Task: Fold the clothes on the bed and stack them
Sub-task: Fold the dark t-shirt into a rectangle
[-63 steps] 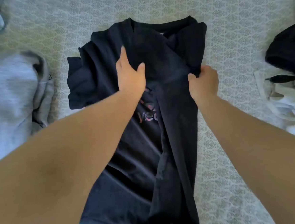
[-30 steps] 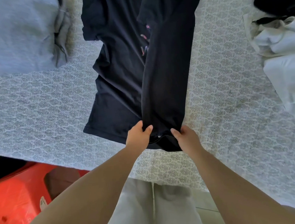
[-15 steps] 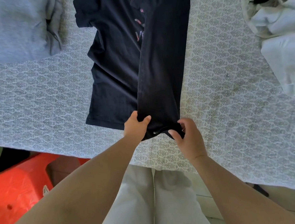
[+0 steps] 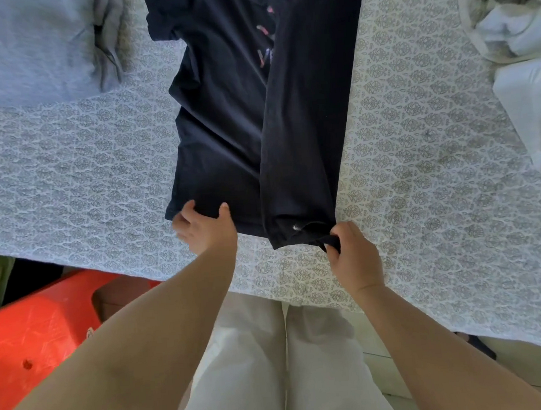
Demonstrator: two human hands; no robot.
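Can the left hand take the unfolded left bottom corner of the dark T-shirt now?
Probably yes. The left hand is open at the hem of the dark T-shirt, right by that corner, with nothing between them. The right hand only grips the folded side.

A: Where is this?
B: A bedroom at home. There's a bed [image 4: 98, 173] with a patterned cover, with clothes [image 4: 521, 33] lying about on it.
A: Anything else?
B: A red plastic stool [image 4: 37, 339] beside it.

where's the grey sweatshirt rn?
Head view, top left: the grey sweatshirt lies on the bed, left of the dark T-shirt.
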